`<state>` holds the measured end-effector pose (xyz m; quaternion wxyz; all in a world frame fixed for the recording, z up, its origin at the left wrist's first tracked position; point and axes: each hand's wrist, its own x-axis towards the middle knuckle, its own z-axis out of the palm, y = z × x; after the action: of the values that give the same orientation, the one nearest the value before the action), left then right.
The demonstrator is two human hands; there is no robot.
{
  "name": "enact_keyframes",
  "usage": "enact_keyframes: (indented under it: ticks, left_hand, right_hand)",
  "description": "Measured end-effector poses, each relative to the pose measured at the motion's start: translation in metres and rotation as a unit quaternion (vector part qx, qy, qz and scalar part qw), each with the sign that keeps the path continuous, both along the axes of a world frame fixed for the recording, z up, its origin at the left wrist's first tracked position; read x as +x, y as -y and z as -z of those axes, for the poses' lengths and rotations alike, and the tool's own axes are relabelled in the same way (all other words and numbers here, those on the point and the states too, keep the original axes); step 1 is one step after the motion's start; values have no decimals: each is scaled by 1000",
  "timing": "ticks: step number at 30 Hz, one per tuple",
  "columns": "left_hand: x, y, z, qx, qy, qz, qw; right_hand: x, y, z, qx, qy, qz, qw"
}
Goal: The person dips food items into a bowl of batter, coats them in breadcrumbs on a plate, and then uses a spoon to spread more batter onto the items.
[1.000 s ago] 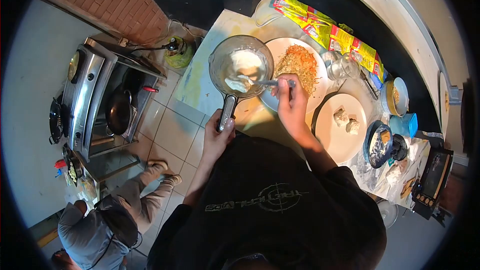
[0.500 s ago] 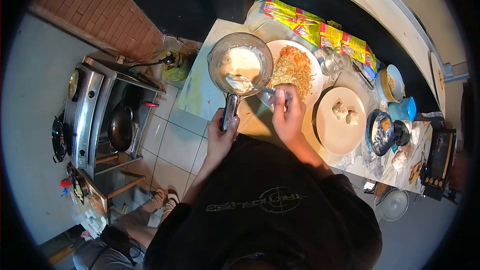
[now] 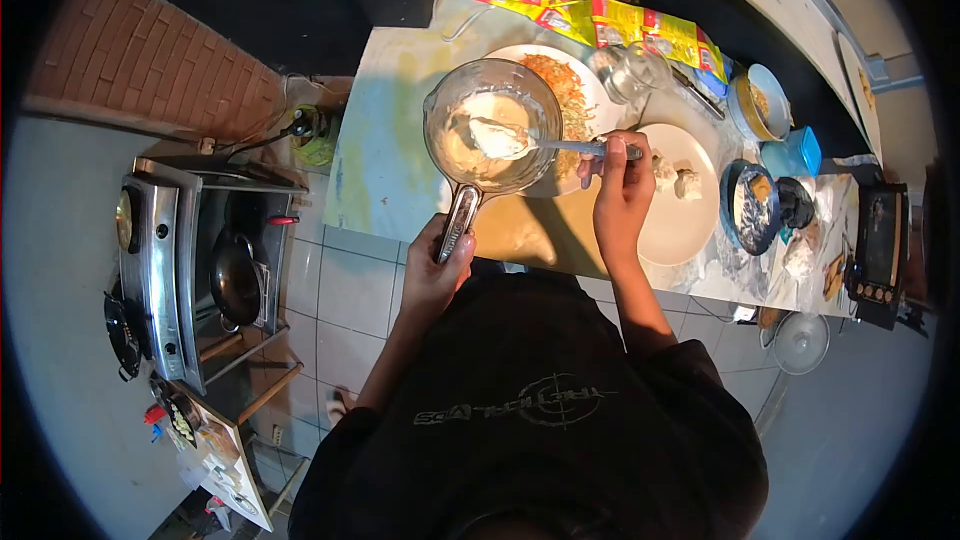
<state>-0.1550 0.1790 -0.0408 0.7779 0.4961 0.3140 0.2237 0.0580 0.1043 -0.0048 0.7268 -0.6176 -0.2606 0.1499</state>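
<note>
My left hand (image 3: pixel 433 270) is wrapped round the handle of a saucepan (image 3: pixel 465 220) that holds pale, creamy batter. With my right hand (image 3: pixel 622 180) I grip the handle of a spoon (image 3: pixel 565 145). Its bowl carries a white, batter-coated lump (image 3: pixel 497 137) over the pan. Behind the pan, partly covered by it, lies a white plate with orange and tan shreds (image 3: pixel 553 82). To the right, a beige plate (image 3: pixel 675 230) bears two white lumps, partly hidden by my right hand.
Yellow-red packets (image 3: pixel 600 18) line the wall side beside a glass jar (image 3: pixel 630 75). Farther right are a bowl (image 3: pixel 765 100), a blue dish with flour (image 3: pixel 752 208) and an oven (image 3: pixel 880 240). A stove (image 3: pixel 165 260) with a wok (image 3: pixel 237 280) stands left.
The spoon and lump have risen from the batter, and my right hand has moved right, towards the beige plate. The whole view has shifted; the seated person at lower left is mostly out of sight.
</note>
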Motion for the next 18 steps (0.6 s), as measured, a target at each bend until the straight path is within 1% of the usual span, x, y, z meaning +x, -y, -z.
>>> enact_keyframes:
  ticks: [3,5,7,8,9,13,16,18]
  left_hand:
    - [11,10,-17,25,-6,30,999]
    - [21,19,-28,10,-12,47,999]
    - [31,28,-35,22,-23,60,998]
    - [36,33,-36,32,-34,68,997]
    - [41,39,-35,31,-32,78,996]
    - [61,59,-28,28,-53,77,995]
    - [71,71,-26,46,-74,87,992]
    - [77,76,-27,22,-93,92,991]
  right_hand:
    - [11,15,-7,11,11,15,1000]
    - [22,27,-6,8,6,23,1000]
    - [34,42,-9,8,-6,24,1000]
    - [41,51,-9,6,-18,20,1000]
    - [45,56,-8,41,-42,21,998]
    - [65,89,-4,26,-54,33,998]
    - [77,110,1,60,-74,30,995]
    - [84,123,3,66,-80,38,994]
